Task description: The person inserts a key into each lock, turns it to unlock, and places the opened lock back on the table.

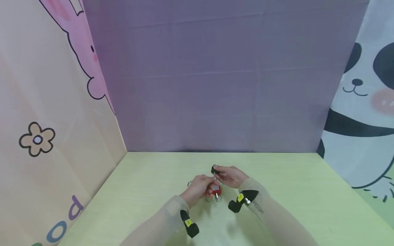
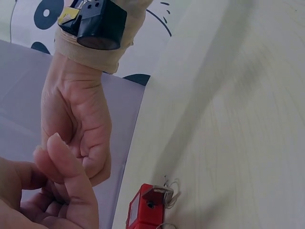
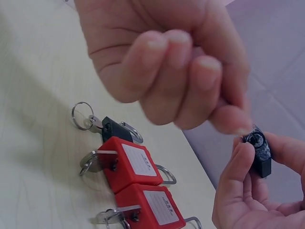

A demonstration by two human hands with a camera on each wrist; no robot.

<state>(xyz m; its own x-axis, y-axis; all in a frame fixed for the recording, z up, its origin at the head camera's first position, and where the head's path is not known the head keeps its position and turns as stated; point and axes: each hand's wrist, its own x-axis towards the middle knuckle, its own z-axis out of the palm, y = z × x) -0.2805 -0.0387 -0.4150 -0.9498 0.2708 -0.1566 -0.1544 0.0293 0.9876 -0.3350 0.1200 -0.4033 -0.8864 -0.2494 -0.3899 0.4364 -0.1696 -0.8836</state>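
Observation:
In the head view my right hand (image 1: 232,176) holds a black padlock (image 1: 214,169) by its body, its shackle at the top. My left hand (image 1: 200,188) pinches a small silvery key (image 1: 214,176) just below that padlock. In the right wrist view the black padlock (image 3: 262,152) shows its keyhole end, with the left hand's (image 3: 162,71) fingertips right at it; the key is hidden there. The left hand's other fingers are curled. Below the hands lie red padlocks (image 3: 138,162), (image 3: 155,207) with keys in them, beside another black padlock (image 3: 114,130) with its key and ring (image 3: 82,116).
The pale wooden table (image 1: 147,181) meets a purple cloth wall (image 1: 197,85) at the back. Printed cloths flank it, one with a flower (image 1: 37,139), the other with a panda (image 1: 357,147). Each wrist carries a small black camera (image 1: 189,224).

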